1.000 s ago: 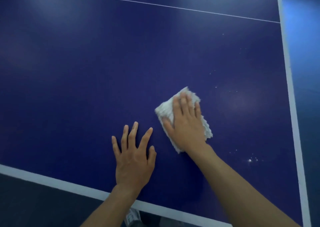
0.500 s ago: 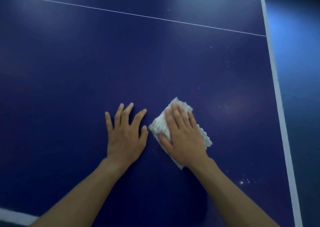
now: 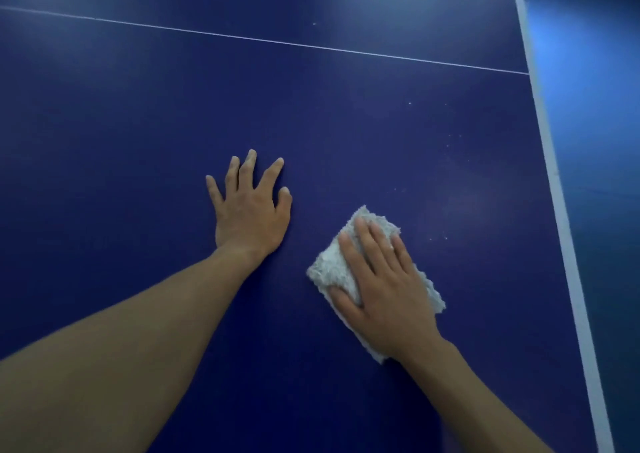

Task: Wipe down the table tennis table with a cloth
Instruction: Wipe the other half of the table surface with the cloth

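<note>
Count: one table tennis table [image 3: 138, 123], one cloth [image 3: 332, 265], two bare hands, two white markings on the dark blue top.

Cloth: a pale, fuzzy, folded pad lying flat on the table, right of centre in the lower half of the frame. Its long axis is a steep diagonal from upper left to lower right. One corner points toward the top of the frame, and the lower end is hidden under the wrist.

Right hand [image 3: 384, 290]: pressed palm-down on the cloth and covering most of it. The fingers are straight and close together, pointing up and slightly left. The thumb lies along the cloth's left edge. It is a flat press, not a clench.

Left hand [image 3: 249, 217]: spread flat on the bare table at the frame's centre, fingers fanned wide and holding nothing. It sits near the cloth but apart from it.

Markings: a thin white line [image 3: 277, 42] crosses the upper frame, sloping down to the right. It meets a broad white edge stripe [image 3: 561, 217] that runs down the right side.

Specks [image 3: 446, 238]: small white flecks are scattered on the top, above and right of the cloth.

Floor [image 3: 595, 106]: a blue floor shows beyond the stripe at far right.
</note>
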